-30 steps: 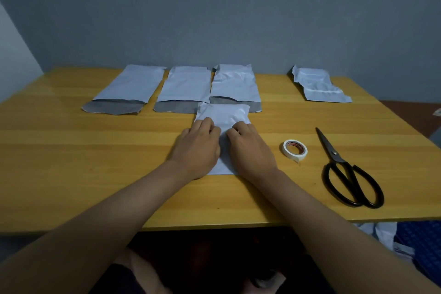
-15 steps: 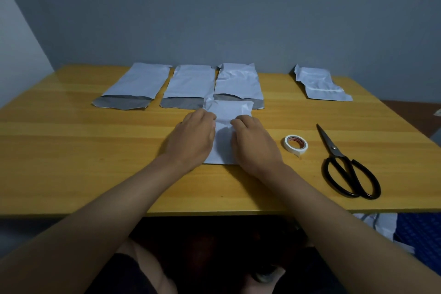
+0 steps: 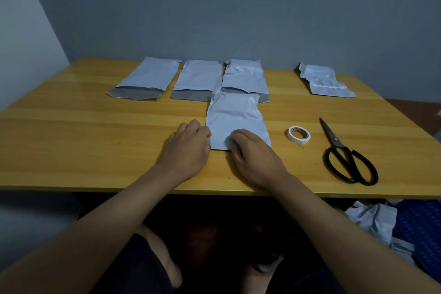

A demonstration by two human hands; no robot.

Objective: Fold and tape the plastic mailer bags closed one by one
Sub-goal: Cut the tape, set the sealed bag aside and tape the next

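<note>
A single head-worn, wide-angle view looks forward and down from close above the near edge of the table (image 3: 71, 131), which fills mid-frame; the wall (image 3: 238, 7) spans the top, both forearms entering from below.

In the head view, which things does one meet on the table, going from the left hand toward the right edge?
Left hand → mailer bag under the hands → right hand → tape roll → scissors.

white mailer bags (image 3: 235, 116), black scissors (image 3: 346, 157), yellow table (image 3: 83, 138)
</note>
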